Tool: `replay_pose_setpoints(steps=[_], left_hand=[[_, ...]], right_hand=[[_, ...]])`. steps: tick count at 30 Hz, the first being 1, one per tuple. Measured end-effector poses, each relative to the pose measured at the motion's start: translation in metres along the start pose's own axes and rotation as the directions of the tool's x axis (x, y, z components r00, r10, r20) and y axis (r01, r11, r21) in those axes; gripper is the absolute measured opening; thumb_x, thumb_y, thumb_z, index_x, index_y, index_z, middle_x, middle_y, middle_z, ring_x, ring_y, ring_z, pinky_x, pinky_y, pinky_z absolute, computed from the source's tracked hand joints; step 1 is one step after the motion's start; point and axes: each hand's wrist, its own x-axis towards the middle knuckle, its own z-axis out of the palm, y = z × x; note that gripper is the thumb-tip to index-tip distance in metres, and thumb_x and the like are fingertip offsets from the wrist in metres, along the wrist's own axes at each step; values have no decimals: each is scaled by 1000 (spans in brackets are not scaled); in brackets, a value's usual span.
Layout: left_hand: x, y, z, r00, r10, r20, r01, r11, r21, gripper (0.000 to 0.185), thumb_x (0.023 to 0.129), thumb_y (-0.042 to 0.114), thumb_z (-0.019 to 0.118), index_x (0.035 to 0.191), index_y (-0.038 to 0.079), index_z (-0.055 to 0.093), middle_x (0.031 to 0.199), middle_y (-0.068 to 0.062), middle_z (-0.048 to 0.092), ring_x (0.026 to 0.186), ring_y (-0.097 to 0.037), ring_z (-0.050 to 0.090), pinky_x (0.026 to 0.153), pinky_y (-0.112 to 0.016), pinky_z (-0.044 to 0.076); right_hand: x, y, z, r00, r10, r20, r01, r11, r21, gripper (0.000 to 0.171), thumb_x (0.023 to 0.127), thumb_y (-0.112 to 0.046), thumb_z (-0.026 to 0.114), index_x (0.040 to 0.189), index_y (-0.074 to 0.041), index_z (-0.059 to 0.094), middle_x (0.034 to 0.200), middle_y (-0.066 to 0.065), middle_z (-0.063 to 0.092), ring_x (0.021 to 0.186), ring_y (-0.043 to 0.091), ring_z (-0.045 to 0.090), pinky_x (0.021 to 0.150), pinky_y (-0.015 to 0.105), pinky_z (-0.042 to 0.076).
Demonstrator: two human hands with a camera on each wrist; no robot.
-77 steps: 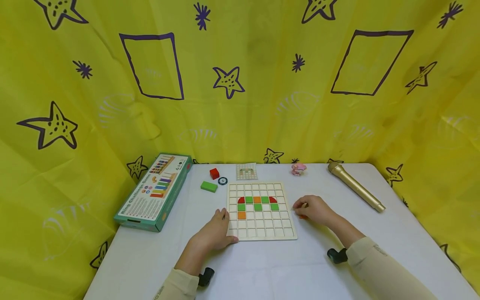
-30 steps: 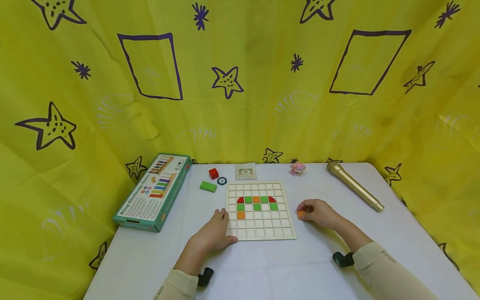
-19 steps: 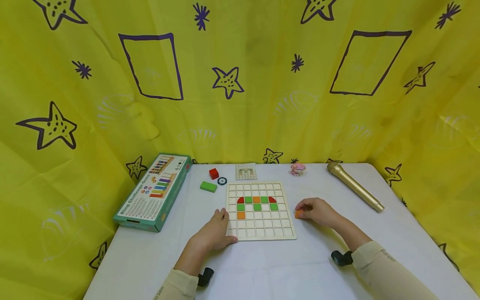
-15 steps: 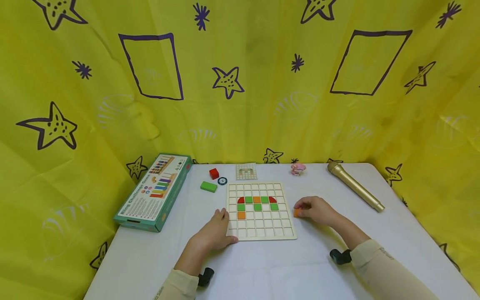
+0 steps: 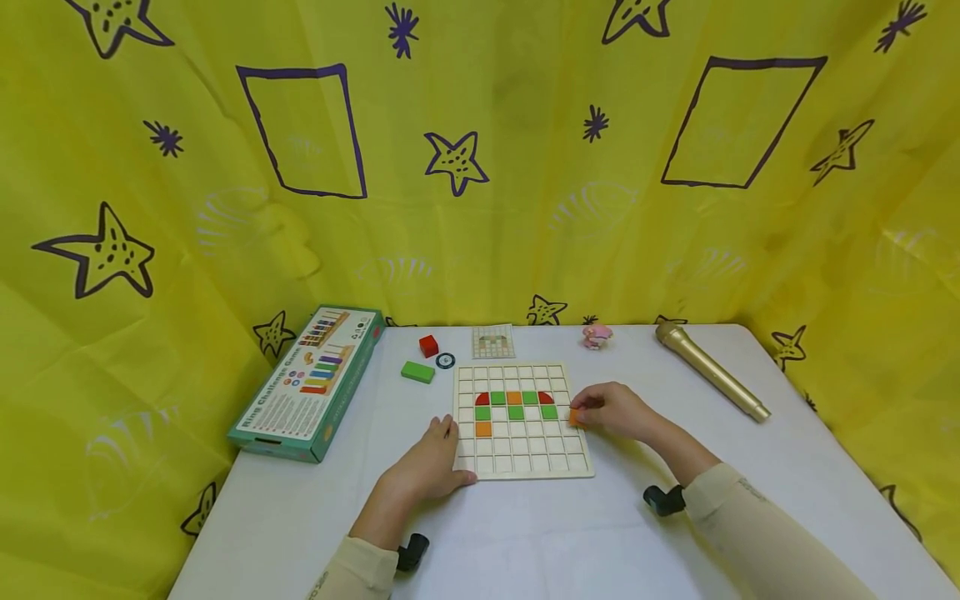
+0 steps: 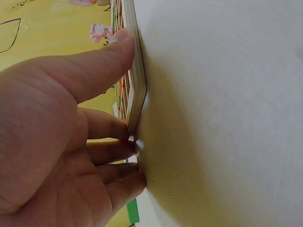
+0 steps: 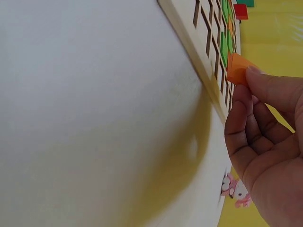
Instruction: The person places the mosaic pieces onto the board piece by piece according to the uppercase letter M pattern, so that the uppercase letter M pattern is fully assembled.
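Observation:
A pale wooden grid board (image 5: 531, 464) lies mid-table with green, orange and red tiles in its upper and left cells. At its front-left corner my left hand (image 5: 426, 462) touches it, thumb over the near edge and fingertips along the left side; the left wrist view shows the thumb (image 6: 102, 64) laid straight on the rim. My right hand (image 5: 619, 411) pinches an orange square tile (image 5: 576, 417) between thumb and fingertips over the board's right edge. In the right wrist view the orange tile (image 7: 238, 69) is raised above the grid, its other fingers loosely curled.
Behind the board are a pattern card (image 5: 492, 342), a red cube (image 5: 428, 346), a green block (image 5: 417, 372) and a dark round disc (image 5: 446, 361). A pink figurine (image 5: 597, 337) and gold microphone (image 5: 711, 372) lie right, a game box (image 5: 307, 383) left.
The right hand has moved left from beside the board, bringing the orange tile over its right edge. Left hand and board have stayed in place.

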Motion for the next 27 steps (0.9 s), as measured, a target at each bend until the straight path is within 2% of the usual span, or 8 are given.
replay_pose_setpoints(steps=[10,27], left_hand=[[1,-1,-2,1000,3,5,-3,1000,-8,94,85,40,80,151,-10,34,160,-24,29,149,-40,22,115,-48,33],[2,-3,0,1000,10,3,-9,1000,-19,94,86,39,80,151,-11,34,159,-24,29,149,-40,22,115,-48,33]], right_hand=[[14,-17,10,999,-9,47,9,1000,0,6,91,-12,75,96,-8,76,89,-2,69,85,17,56,76,30,48],[21,-20,22,994,19,110,-22,1000,19,4,91,-14,75,94,-11,76,92,-2,70,89,20,55,81,35,48]])
